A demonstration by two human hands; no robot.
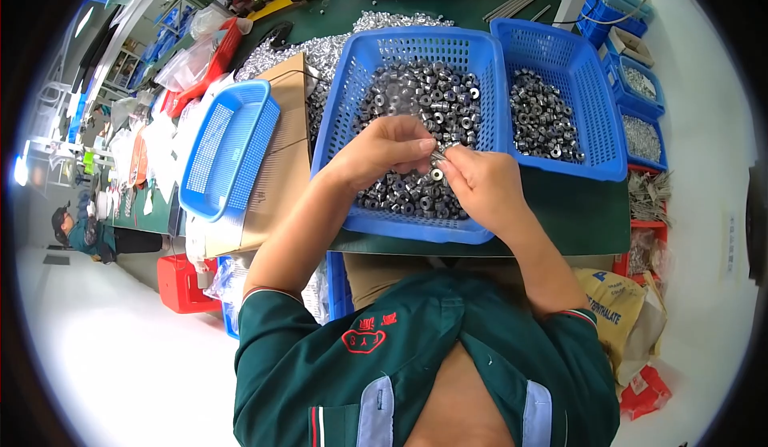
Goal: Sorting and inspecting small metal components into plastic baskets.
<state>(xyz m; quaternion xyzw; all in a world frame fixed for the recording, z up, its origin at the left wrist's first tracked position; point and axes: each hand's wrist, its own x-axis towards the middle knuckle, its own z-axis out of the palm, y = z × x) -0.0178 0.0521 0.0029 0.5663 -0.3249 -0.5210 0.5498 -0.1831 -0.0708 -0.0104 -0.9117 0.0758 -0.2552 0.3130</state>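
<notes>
Both hands meet above a large blue perforated basket (330, 131) full of small round metal parts (436, 87) with holes through them. My left hand (388, 151) has its thumb and forefinger pinched at a small shiny metal piece (438, 156). From the other side my right hand (490, 187) closes on the same piece, its fingers curled and thumb pressed against it. The piece is mostly covered by the fingers, so its exact kind does not show. Behind my left hand a blurred patch lies over the parts.
A second blue basket (592, 63) with similar parts adjoins on the right. A smaller blue basket (210, 207) rests on cardboard (280, 159) at left. Loose silvery parts (320, 53) heap behind. Metal rods (509, 7) lie at the back. Bins (640, 87) line the right; a person (84, 235) is far left.
</notes>
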